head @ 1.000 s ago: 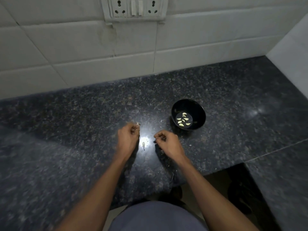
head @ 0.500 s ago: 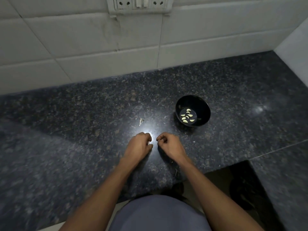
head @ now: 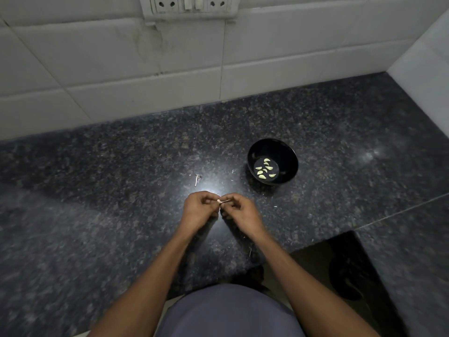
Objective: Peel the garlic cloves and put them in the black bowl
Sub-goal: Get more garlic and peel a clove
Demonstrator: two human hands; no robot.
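Granite, dark and speckled, makes up the countertop (head: 121, 190) under my arms, with white wall tiles (head: 121, 69) behind it and a switch-and-socket plate (head: 189, 6) at the top edge. From the head camera, my left hand (head: 198, 210) and my right hand (head: 239, 210) meet just above the counter, knuckles nearly touching. Both pinch one small garlic clove (head: 220, 201) between curled fingertips, a pale sliver showing in the gap between them. Whether its skin is on or off I cannot tell. To the right and farther back sits the black bowl (head: 286, 156), well apart from my hands, with several peeled cloves (head: 264, 169) lying on its bottom. A small scrap of stem or peel (head: 196, 181) lies on the counter beyond my left hand.
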